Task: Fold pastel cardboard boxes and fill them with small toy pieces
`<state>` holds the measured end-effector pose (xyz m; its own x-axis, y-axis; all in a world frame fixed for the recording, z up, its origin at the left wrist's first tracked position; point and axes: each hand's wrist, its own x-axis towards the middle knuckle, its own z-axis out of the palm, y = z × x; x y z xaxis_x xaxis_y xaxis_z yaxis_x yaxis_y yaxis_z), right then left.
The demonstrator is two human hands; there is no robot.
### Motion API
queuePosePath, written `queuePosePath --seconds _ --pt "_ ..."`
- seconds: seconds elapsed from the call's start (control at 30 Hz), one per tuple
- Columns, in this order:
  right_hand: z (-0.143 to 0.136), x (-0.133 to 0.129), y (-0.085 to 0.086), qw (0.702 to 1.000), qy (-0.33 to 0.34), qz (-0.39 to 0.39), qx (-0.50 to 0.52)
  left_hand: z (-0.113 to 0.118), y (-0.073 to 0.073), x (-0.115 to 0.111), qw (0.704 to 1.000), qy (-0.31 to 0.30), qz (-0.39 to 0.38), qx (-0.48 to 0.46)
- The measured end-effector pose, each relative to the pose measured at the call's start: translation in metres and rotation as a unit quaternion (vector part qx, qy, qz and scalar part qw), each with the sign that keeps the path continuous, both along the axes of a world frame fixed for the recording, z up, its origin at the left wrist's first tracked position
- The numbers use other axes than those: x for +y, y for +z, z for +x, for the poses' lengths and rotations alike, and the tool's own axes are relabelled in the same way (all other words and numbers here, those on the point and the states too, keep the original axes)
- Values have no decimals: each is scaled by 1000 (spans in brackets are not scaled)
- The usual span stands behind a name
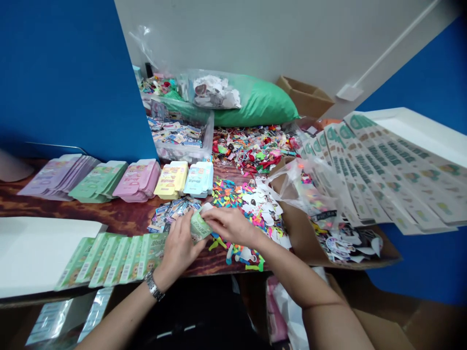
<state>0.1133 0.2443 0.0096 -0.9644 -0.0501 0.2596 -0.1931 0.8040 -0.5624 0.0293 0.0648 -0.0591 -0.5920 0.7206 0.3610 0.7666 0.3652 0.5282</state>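
Note:
My left hand (180,243), with a metal watch on the wrist, is wrapped round a small green printed box (199,226). The box is tilted, its upper end towards my right hand (230,224). Those right fingers are pinched together at the box's pale top flap (206,208); their tips partly hide it. To the left, several filled green boxes (116,259) lie overlapped in a row. Just behind my hands is a pile of small printed cards (170,214). Loose colourful balloons (226,193) and white cut-out stickers (263,201) spread to the right.
Flat cartons stand in purple (58,177), green (98,181), pink (137,180), yellow (170,180) and blue (199,179) stacks. A clear bin of cards (178,136), a green bag (268,102), an open cardboard box (297,218) and fanned printed sheets (394,170) surround the table.

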Motion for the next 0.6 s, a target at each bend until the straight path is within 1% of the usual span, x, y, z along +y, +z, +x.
queuePosePath --seconds 0.03,0.07,0.1,0.13,0.2,0.23,0.33,0.4,0.47,0.6 --pt "-4 9 1 999 0 -36 9 0 1 0 1000 -1 -1 -9" --pt "-10 20 0 998 -18 -64 15 -1 2 1 1000 -2 -2 -18" --pt "-19 34 -3 996 -53 -75 11 -1 2 1 1000 -3 -3 -26" --pt "-29 50 -8 992 -102 -70 0 0 3 1 999 -5 -5 -33" --pt "-54 86 -23 974 -216 -12 -63 1 5 0 999 -11 -8 -48" --pt "-67 105 -33 964 -253 5 -77 2 6 -1 998 -15 -11 -57" --pt "-106 155 -62 939 -322 45 -108 4 10 -4 996 -24 -19 -84" --pt "-126 179 -77 924 -354 71 -124 4 13 -5 995 -29 -24 -95" --pt "-143 195 -88 917 -363 95 -134 4 15 -6 994 -32 -26 -97" --pt "-164 210 -97 916 -348 127 -154 4 16 -4 994 -29 -25 -99"
